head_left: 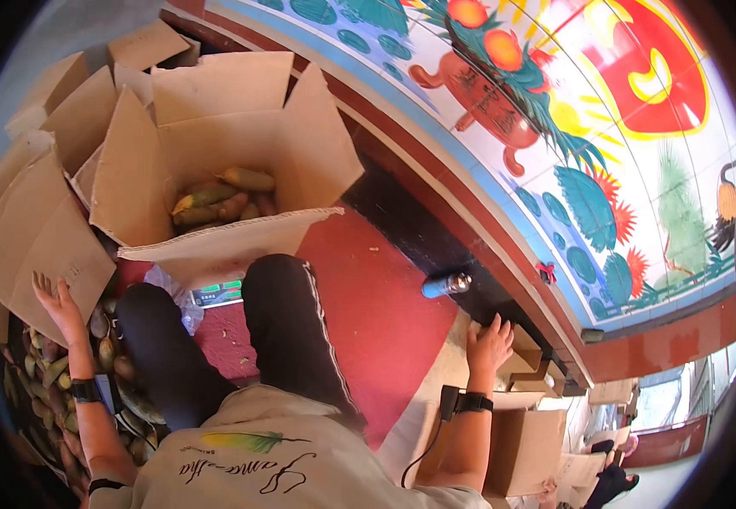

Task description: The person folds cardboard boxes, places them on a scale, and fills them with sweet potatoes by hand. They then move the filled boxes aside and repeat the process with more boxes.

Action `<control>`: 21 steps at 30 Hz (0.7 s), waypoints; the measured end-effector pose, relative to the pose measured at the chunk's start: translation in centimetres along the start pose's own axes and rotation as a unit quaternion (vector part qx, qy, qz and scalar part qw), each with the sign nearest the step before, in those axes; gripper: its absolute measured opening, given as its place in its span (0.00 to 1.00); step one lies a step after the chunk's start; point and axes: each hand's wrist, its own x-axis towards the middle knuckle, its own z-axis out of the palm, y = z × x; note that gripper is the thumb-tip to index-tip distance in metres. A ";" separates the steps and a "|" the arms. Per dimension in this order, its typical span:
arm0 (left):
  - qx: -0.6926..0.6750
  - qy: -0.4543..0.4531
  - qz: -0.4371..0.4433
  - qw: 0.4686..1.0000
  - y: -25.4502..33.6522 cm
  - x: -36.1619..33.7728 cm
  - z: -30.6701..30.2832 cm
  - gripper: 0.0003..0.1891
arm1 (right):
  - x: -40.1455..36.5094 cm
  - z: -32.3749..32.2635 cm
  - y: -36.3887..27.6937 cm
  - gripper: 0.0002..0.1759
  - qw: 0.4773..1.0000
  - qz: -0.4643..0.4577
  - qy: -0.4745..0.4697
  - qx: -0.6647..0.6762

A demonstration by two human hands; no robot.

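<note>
My left hand point(62, 310) is open, fingers spread, over the flap of a cardboard box at the left. Below it lies a pile of elongated green, yellow and reddish fruits or vegetables point(50, 373). Out to the right, my right hand point(490, 343) is also open, with its fingers pointing up beside the dark wall base. Before my knees stands a tall open cardboard box point(224, 144), with several of the same produce point(224, 199) at its bottom. A scale's green-lit display point(218, 293) shows between my legs, in front of that box.
A blue bottle point(446, 285) lies on the red floor covering point(376, 288) by the wall. More open cardboard boxes point(71, 93) crowd the far left, and others point(529, 445) stand behind my right arm. At the lower right, a person in dark clothing point(614, 485) is near boxes.
</note>
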 end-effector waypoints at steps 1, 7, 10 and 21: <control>-0.077 -0.026 -0.030 0.996 1.6 0.0 0.8 0.30 | -1.4 0.3 1.5 0.46 0.998 0.042 -0.044 -0.030; -0.180 -0.098 -0.070 0.976 4.5 -0.6 5.2 0.28 | -9.8 4.5 7.6 0.54 0.965 0.213 -0.147 -0.051; -0.178 -0.140 -0.066 0.972 5.4 -0.9 5.8 0.27 | -11.2 5.3 9.2 0.47 0.981 0.089 -0.107 -0.135; -0.217 -0.187 -0.083 0.954 10.6 -4.2 6.3 0.26 | -8.6 5.9 16.0 0.08 0.884 -0.167 -0.270 -0.343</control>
